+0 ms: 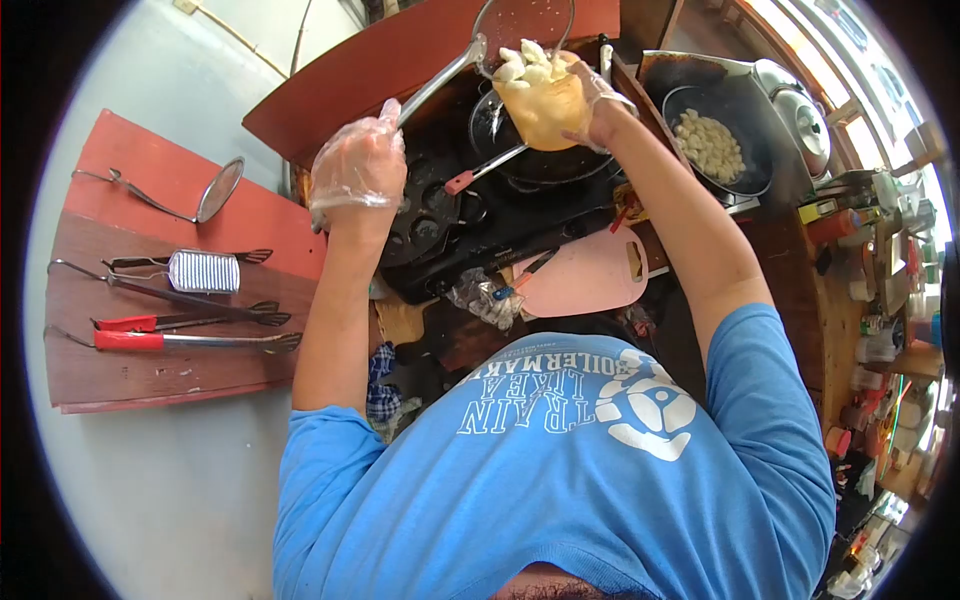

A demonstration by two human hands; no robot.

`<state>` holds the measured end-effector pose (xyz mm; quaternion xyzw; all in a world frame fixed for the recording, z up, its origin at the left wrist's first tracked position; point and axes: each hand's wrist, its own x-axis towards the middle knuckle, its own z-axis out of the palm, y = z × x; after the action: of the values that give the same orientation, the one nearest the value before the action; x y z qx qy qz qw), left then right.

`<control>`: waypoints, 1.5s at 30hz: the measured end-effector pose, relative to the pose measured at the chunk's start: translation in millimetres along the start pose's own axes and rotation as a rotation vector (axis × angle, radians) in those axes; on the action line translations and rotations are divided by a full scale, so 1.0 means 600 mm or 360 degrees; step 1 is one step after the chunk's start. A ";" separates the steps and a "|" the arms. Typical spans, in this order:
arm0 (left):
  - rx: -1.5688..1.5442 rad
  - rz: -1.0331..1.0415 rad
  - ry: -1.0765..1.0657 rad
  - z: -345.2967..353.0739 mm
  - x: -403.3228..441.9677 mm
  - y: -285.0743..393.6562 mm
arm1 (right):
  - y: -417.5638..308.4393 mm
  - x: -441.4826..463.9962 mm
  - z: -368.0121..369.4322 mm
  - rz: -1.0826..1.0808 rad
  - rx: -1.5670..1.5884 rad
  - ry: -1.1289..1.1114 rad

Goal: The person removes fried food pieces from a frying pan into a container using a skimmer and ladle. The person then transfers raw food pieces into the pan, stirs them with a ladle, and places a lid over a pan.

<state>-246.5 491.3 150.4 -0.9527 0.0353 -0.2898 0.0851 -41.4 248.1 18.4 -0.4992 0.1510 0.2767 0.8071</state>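
Observation:
My left hand point(360, 165), in a clear plastic glove, is closed around the long metal handle of a wire strainer point(432, 84). The strainer's round hoop is at the top edge of the head view, partly cut off. My right hand point(600, 105), also gloved, grips a yellowish translucent tub point(545, 112). Pale, chunky pieces point(530, 66) heap above its rim, close to the strainer. Below the tub is a dark pan point(490, 130) on the black stove point(440, 262). A utensil with a pink-tipped handle point(460, 182) lies across the pan's edge.
At right, a wok point(735, 182) holds many pale pieces, beside a lidded pot point(800, 125). On the left, a red-brown board point(120, 370) carries a grater point(204, 272), red-handled tongs point(130, 341) and a small strainer point(220, 190). A pink cutting board point(585, 275) lies near my body.

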 end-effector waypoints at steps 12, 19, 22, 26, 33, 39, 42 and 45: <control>-0.0330 -0.0240 -0.0063 0.001 -0.009 -0.005 | 0.024 -0.064 -0.022 -0.0155 0.0194 0.0309; -0.0897 -0.0764 -0.0280 0.048 -0.018 -0.030 | 0.007 -0.130 -0.068 -0.0391 0.0261 0.0400; -0.0737 -0.0708 -0.0212 0.092 -0.030 -0.028 | -0.026 -0.150 -0.078 -0.0497 0.0156 0.0340; -0.0335 -0.0444 -0.0215 0.151 -0.038 -0.002 | -0.058 -0.159 -0.091 -0.0589 0.0253 0.0371; -0.0208 -0.0313 -0.0525 0.198 -0.007 0.088 | -0.053 -0.251 -0.140 -0.0628 0.0272 0.0484; -0.0301 -0.0346 -0.0487 0.213 -0.008 0.115 | -0.028 -0.344 -0.229 -0.0657 0.0437 0.0480; -0.0310 -0.0375 -0.0540 0.212 -0.016 0.129 | -0.018 -0.399 -0.267 -0.0659 0.0531 0.0443; -0.0268 -0.0369 -0.0606 0.216 -0.034 0.152 | -0.015 -0.449 -0.292 -0.0714 0.0584 0.0461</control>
<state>-192.9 422.2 16.5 -0.9915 -0.0671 -0.1089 -0.0235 -246.2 9.8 85.0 -0.4003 0.1979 -0.0139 0.8946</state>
